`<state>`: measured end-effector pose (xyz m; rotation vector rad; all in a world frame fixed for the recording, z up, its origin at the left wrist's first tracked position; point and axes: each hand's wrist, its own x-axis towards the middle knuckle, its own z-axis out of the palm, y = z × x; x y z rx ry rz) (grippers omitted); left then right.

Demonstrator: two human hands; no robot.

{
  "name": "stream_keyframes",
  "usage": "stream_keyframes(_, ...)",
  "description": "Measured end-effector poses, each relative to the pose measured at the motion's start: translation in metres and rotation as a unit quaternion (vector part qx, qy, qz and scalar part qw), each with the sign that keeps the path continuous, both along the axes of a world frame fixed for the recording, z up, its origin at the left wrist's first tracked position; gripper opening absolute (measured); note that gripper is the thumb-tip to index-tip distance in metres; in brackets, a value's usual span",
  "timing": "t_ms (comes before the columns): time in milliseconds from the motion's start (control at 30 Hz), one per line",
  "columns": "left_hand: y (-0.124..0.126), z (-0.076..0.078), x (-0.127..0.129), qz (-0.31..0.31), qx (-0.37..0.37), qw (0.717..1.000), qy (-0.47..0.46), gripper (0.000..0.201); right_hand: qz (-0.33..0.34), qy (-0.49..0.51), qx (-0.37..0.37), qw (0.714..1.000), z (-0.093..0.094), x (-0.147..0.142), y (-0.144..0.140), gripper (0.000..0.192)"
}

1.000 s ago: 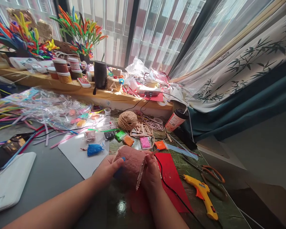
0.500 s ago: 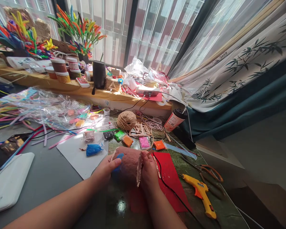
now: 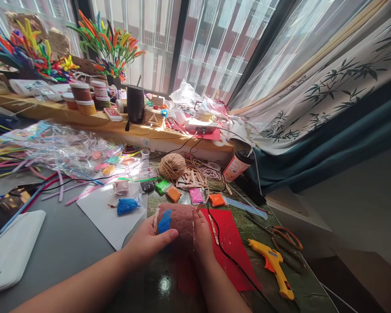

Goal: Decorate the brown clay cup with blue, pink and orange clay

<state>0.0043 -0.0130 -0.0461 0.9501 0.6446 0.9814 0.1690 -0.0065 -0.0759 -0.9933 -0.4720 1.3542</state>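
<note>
A brown clay-covered cylinder [image 3: 181, 219] lies sideways between my two hands, above the table's front part. A patch of blue clay [image 3: 164, 221] is spread on its left portion. My left hand [image 3: 150, 239] grips the left end, its thumb stretched across the brown surface below the blue. Against the right end rests my right hand [image 3: 202, 234], its fingers partly hidden behind the cylinder. A thin wooden strip [image 3: 199, 207] pokes up by the right fingertips. Beyond the hands sit a blue clay lump [image 3: 127, 206] and packets of orange clay [image 3: 173, 194] and pink clay [image 3: 196, 195].
A yellow glue gun [image 3: 273, 265] and pliers [image 3: 287, 237] lie at the right. Red paper [image 3: 233, 243] is under a black cable and a craft stick [image 3: 213, 229]. Twine [image 3: 172, 166], a paper cup [image 3: 237, 166] and white paper [image 3: 101, 213] are farther back.
The cylinder has turned so its right rim is more edge-on. My left thumb has moved right and down off the blue patch, which now shows more fully.
</note>
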Motion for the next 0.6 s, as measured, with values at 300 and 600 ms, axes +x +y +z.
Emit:
stream_keyframes(300,-0.0023,-0.0001,-0.0009,-0.011,0.008,1.000,0.004,0.059,0.002,-0.005,-0.009,1.000,0.0022,-0.0003,-0.0007,0.051)
stream_keyframes(600,-0.0028,0.0067,-0.0014,-0.022,0.012,0.999,0.037,0.055,-0.006,-0.010,-0.015,1.000,0.0009,0.0006,-0.0001,0.047)
